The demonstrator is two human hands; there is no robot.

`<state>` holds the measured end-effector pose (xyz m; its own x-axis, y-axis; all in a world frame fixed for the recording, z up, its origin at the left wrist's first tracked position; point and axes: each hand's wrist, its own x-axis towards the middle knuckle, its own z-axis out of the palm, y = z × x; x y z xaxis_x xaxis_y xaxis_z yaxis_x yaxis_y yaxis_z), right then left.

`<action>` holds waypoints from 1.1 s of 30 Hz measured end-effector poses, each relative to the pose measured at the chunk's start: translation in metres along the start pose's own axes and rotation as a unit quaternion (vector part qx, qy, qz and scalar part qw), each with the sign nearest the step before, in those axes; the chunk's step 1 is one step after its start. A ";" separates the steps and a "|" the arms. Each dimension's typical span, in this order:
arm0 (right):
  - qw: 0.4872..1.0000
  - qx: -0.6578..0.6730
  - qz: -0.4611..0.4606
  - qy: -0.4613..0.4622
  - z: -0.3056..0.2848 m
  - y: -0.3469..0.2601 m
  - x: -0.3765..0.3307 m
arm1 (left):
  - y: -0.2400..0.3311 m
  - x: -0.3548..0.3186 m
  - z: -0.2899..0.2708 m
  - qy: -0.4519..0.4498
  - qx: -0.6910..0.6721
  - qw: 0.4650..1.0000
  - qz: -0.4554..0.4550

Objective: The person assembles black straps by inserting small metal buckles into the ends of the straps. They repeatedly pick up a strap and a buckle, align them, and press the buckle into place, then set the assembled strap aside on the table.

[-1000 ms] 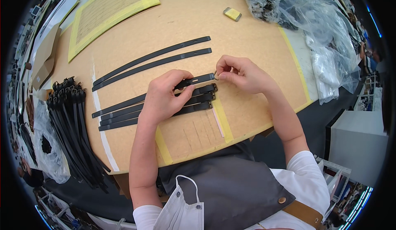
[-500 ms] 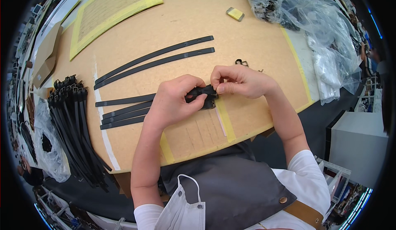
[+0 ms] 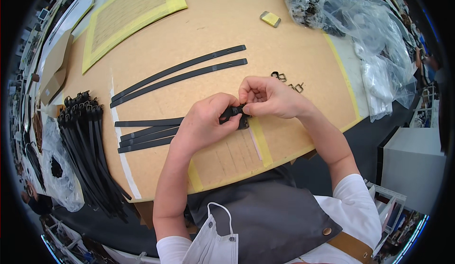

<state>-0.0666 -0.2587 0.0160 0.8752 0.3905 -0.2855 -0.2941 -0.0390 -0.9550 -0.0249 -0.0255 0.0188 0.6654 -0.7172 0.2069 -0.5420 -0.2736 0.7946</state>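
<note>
My left hand [image 3: 201,122] is closed, its thumb and forefinger pinching the right end of a black strap [image 3: 149,123]. Against that same end press the thumb and fingertips of my right hand [image 3: 275,98]; small dark parts there are mostly hidden by the fingers. Below the held strap lie several more black straps [image 3: 147,144], their right ends under my left hand and forearm. Two loose straps [image 3: 189,76] rest farther up the table, slots near their right ends. Beyond my right hand sit small metal buckles [image 3: 296,87].
A thick bundle of black buckled straps [image 3: 87,141] hangs over the table's left edge, beside a clear plastic bag [image 3: 61,178]. Plastic bags [image 3: 374,41] crowd the far right. A yellow-taped board [image 3: 137,15] and a small yellow-and-grey block [image 3: 270,19] lie farther back.
My right fingers have shifted slightly left and closed in on the strap's end. More of the buckles shows beyond my right hand. The whole view has tilted a little.
</note>
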 end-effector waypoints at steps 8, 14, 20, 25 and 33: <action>1.000 -0.003 -0.014 0.025 0.006 -0.003 -0.001 | -0.005 -0.001 0.004 0.011 -0.015 1.000 0.016; 0.994 0.062 -0.076 0.044 0.006 0.005 0.006 | -0.002 0.000 -0.002 0.031 -0.028 0.999 -0.009; 0.991 0.051 -0.114 0.040 0.002 0.009 0.009 | -0.004 -0.001 -0.004 0.046 -0.037 0.998 -0.023; 0.988 0.121 -0.063 0.070 -0.013 -0.002 0.000 | -0.005 -0.003 -0.009 0.070 -0.045 0.996 -0.031; 0.989 0.125 -0.076 -0.006 -0.017 0.001 -0.001 | -0.006 -0.006 -0.016 0.068 -0.039 0.996 -0.046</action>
<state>-0.0612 -0.2746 0.0137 0.9128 0.3845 -0.1377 -0.2460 0.2484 -0.9369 -0.0167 -0.0090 0.0219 0.7766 -0.5969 0.2014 -0.4373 -0.2806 0.8544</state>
